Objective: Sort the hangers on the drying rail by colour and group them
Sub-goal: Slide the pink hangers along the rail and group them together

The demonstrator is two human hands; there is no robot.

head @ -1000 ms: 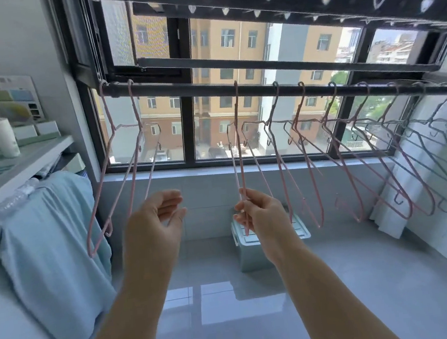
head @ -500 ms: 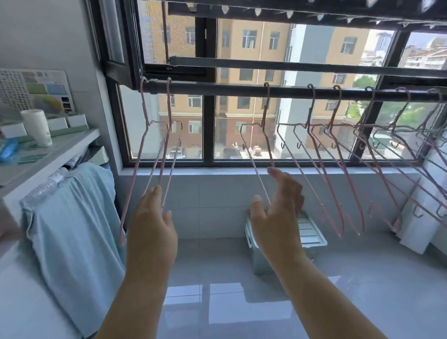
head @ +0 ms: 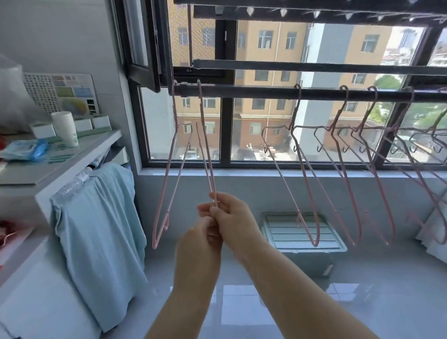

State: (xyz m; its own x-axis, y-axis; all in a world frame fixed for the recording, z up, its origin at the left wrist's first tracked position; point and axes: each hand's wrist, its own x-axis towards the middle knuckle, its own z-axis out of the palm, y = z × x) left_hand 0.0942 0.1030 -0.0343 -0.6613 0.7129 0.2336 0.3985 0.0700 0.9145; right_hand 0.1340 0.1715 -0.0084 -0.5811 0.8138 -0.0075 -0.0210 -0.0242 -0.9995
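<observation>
While my right grip pinches a pink hanger low down, hooked on the rail at 11 o'clock, my left grip curls against it; whether it holds wire, I cannot tell.

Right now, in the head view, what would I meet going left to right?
White paper cup → pale blue draped cloth → free pink wire hanger → held pink wire hanger, pinched by fingers of the right hand → spread row of pink wire hangers.

Two hangers hang at the rail's left end; a row of others hangs further right, above a box.
</observation>
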